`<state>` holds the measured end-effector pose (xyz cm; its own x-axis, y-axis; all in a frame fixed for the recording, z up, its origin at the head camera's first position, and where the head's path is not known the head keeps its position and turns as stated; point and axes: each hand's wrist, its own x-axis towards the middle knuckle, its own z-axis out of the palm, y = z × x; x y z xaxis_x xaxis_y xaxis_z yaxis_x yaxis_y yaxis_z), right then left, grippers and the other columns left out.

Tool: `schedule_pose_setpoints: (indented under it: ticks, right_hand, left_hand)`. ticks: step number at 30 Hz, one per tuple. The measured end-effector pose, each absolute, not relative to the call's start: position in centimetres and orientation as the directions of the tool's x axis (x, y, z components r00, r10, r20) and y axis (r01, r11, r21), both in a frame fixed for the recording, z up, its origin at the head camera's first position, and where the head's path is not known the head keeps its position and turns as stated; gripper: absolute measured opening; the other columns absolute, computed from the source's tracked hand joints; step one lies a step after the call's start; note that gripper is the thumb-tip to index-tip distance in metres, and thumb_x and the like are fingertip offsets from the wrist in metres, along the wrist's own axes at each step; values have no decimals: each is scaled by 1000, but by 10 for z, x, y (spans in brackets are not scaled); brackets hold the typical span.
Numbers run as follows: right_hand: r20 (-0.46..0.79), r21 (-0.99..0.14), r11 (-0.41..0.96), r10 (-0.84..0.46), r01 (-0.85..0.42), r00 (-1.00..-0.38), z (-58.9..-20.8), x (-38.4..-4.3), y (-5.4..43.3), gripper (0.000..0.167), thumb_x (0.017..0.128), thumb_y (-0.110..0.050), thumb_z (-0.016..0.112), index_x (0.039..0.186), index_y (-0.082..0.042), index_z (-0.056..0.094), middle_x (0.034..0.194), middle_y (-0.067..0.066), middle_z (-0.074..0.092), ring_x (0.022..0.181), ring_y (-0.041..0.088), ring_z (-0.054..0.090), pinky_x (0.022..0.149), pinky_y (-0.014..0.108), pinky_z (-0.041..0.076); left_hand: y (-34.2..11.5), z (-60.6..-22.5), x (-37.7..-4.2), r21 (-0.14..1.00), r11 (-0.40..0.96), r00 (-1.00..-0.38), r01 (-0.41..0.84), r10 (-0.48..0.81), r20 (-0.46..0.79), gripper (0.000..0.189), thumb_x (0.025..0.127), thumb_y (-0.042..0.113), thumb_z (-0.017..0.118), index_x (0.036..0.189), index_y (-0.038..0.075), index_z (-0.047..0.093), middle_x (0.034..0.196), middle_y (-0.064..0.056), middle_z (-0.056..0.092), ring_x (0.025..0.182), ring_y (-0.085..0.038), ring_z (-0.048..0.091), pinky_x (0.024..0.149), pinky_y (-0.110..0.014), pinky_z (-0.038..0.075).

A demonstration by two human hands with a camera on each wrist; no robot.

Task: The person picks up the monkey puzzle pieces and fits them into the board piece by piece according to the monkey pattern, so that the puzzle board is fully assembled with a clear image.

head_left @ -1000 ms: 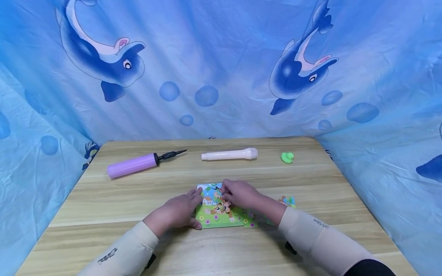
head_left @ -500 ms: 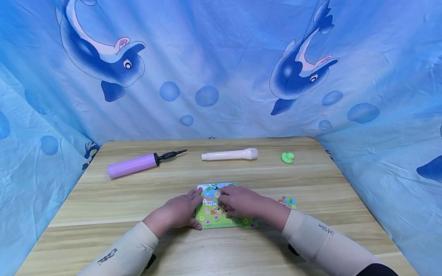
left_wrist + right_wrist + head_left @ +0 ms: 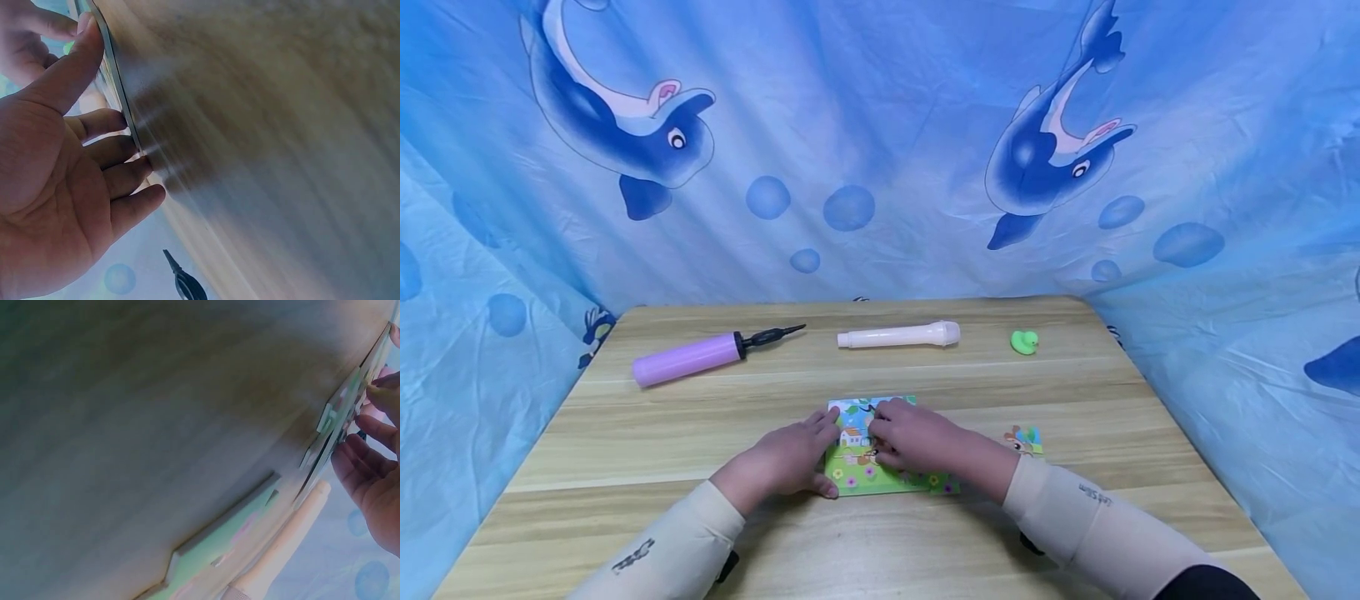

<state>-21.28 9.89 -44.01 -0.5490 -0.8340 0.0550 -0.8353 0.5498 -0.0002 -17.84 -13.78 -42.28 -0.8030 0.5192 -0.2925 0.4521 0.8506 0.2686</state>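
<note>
A picture jigsaw puzzle (image 3: 868, 482) in a flat tray lies at the table's middle, showing a house, flowers and a cartoon animal. My left hand (image 3: 797, 454) rests at its left edge, thumb and fingers spread along the rim; in the left wrist view the left palm (image 3: 56, 181) faces the camera. My right hand (image 3: 917, 437) lies over the upper right of the puzzle, fingertips touching its surface, and no piece shows between its fingers (image 3: 375, 431). A loose puzzle piece (image 3: 325, 419) sits against the right side. Further right is another piece (image 3: 1024, 439), partly behind the right forearm.
Along the back of the wooden table (image 3: 700, 517) lie a purple hand pump (image 3: 688, 360) with a black nozzle, a pale pink microphone-shaped stick (image 3: 895, 335) and a small green rubber duck (image 3: 1024, 342). A blue dolphin-print curtain (image 3: 887, 125) hangs behind the table.
My right hand has shifted slightly left and down over the puzzle, and its fingers have spread from a pinch. The puzzle's top right corner has come into view. The left hand stays put.
</note>
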Motion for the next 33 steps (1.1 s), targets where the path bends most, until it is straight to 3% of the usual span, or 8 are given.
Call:
schedule_pose_setpoints:
  ticks: [9, 18, 23, 29, 33]
  right_hand:
    - [23, 87, 531, -847, -843, -531, -439, -210, 96, 23, 97, -35, 58, 111, -20, 68, 115, -3, 62, 99, 13, 56, 90, 27, 50]
    - [45, 107, 471, -882, -876, -469, -437, -208, 102, 25, 96, -34, 61, 116, -20, 69, 118, -3, 63, 105, 13, 59, 92, 27, 52]
    - [30, 145, 441, -897, -886, -441, -437, -205, 104, 32, 94, -35, 64, 121, -18, 66, 121, -2, 62, 110, 14, 59, 98, 31, 50]
    - [6, 103, 454, -890, -885, -456, -437, -204, 108, 24, 97, -35, 60, 117, -21, 65, 124, -3, 60, 113, 14, 56, 95, 31, 52]
    - [-53, 76, 482, -872, -873, -486, -433, -203, 111, 33, 98, -37, 58, 128, -23, 62, 136, -1, 56, 125, 18, 52, 99, 37, 51]
  left_hand:
    - [-137, -421, -179, 269, 850, -801, 453, 521, -294, 87, 76, 54, 76, 143, 8, 45, 162, -13, 24, 145, -36, 30, 111, -52, 39]
    - [-137, -422, -179, 270, 854, -804, 444, 513, -300, 83, 75, 55, 76, 138, 9, 48, 162, -14, 24, 144, -38, 32, 111, -52, 39]
    - [-137, -423, -179, 284, 860, -811, 423, 500, -305, 89, 75, 54, 77, 144, 10, 42, 162, -14, 24, 139, -42, 39, 109, -53, 40]
    - [-138, -425, -179, 277, 841, -800, 465, 533, -275, 91, 77, 52, 76, 150, 15, 38, 161, -16, 26, 143, -40, 32, 111, -57, 37]
    - [-137, -424, -180, 261, 828, -783, 497, 557, -277, 89, 78, 53, 74, 152, 20, 36, 161, -17, 24, 147, -39, 25, 113, -58, 33]
